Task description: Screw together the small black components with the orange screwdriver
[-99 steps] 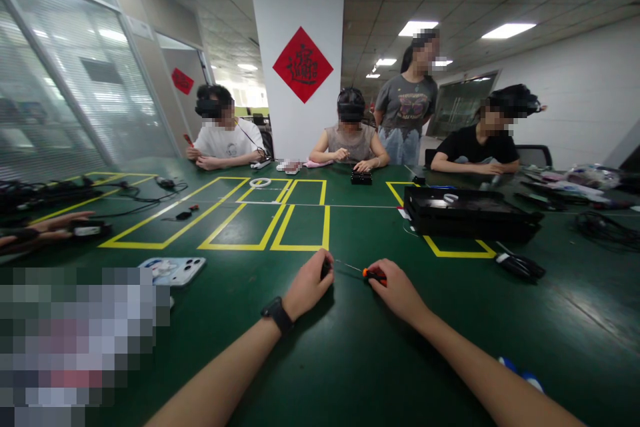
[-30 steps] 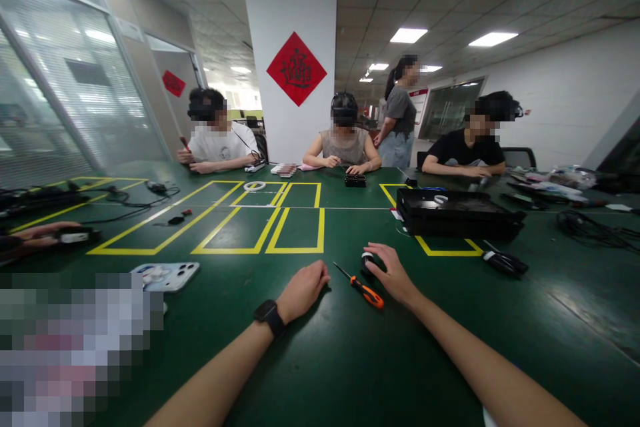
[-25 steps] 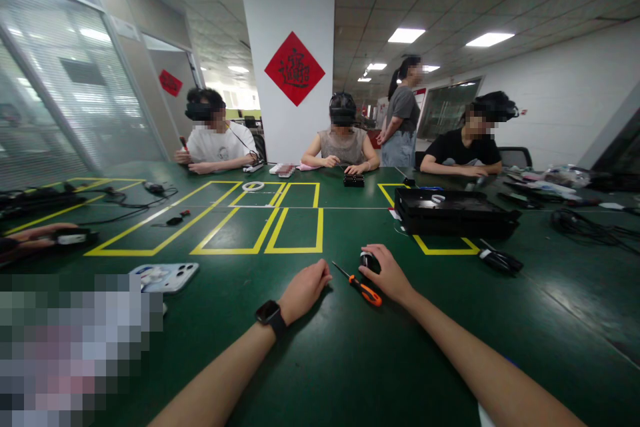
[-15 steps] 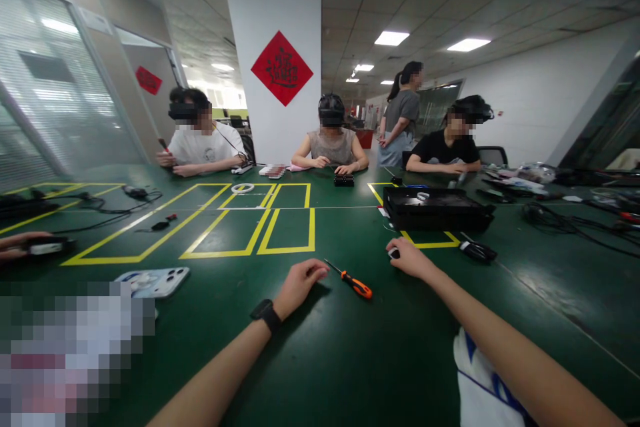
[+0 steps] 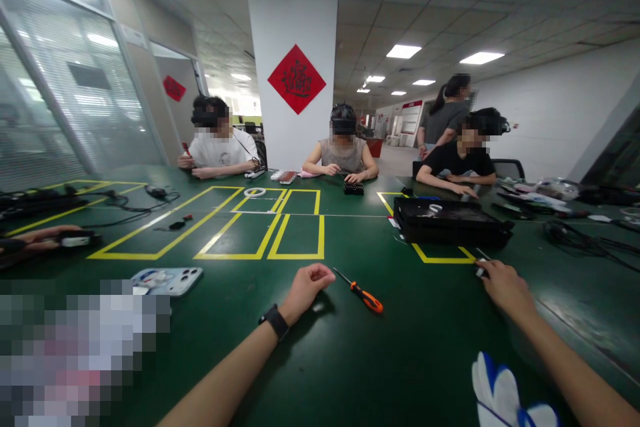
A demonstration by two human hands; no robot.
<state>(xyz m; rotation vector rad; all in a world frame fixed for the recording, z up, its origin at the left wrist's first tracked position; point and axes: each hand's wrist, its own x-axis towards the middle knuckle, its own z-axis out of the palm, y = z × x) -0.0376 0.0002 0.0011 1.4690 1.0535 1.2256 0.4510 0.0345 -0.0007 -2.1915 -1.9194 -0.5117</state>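
Note:
My left hand (image 5: 310,285), with a black band on the wrist, hovers low over the green table. Its thumb and fingertips are pinched together, and whatever may be between them is too small to make out. Just right of those fingertips lies a screwdriver (image 5: 366,295) with an orange and black handle, its shaft pointing at them. My right hand (image 5: 507,288) is stretched out at the right, fingers curled down around a small dark and white thing (image 5: 481,272) that I cannot name. It covers the spot where a black cable bundle lay.
Beyond my right hand stands a black tray-like case (image 5: 453,230). White and blue gloves (image 5: 505,393) lie near me, and a phone (image 5: 173,281) at left. Yellow tape (image 5: 295,256) marks the green table (image 5: 350,360). Cables (image 5: 575,237) lie at right. Several people sit across; another person's hand (image 5: 43,240) is at left.
My right hand has moved right, from in front of the black case to its right front corner, over the cable bundle. My left hand stays pinched by the screwdriver tip. The view has shifted slightly.

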